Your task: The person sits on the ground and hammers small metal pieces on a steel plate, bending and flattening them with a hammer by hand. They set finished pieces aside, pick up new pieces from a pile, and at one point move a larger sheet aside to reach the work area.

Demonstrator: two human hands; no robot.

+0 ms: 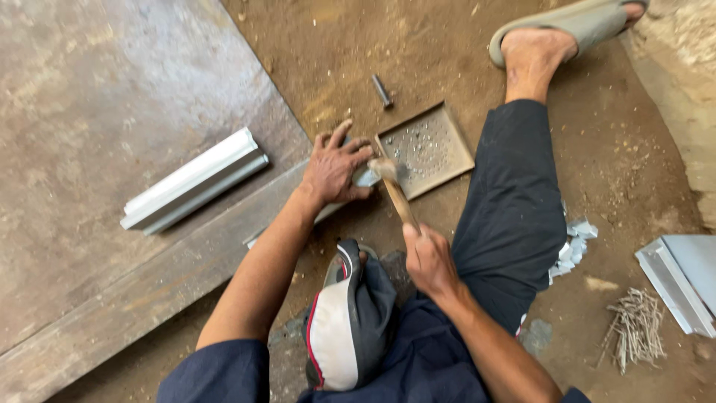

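My left hand point(335, 166) presses flat on a grey metal strip point(365, 177) that lies on the dirt floor beside a large metal sheet. My right hand point(426, 257) grips the wooden handle of a hammer point(395, 190). The hammer's head rests on or just above the strip's end, close to my left fingers. Right behind the hammer head sits a square metal plate point(436, 145) with many small punch marks.
A light aluminium profile point(195, 181) lies on the big metal sheet point(97, 112) at left. A short steel punch point(382, 91) lies on the dirt. At right are a bundle of nails point(634, 328), metal scraps point(573, 250) and another profile point(682, 280). My sandalled foot point(559, 30) stretches ahead.
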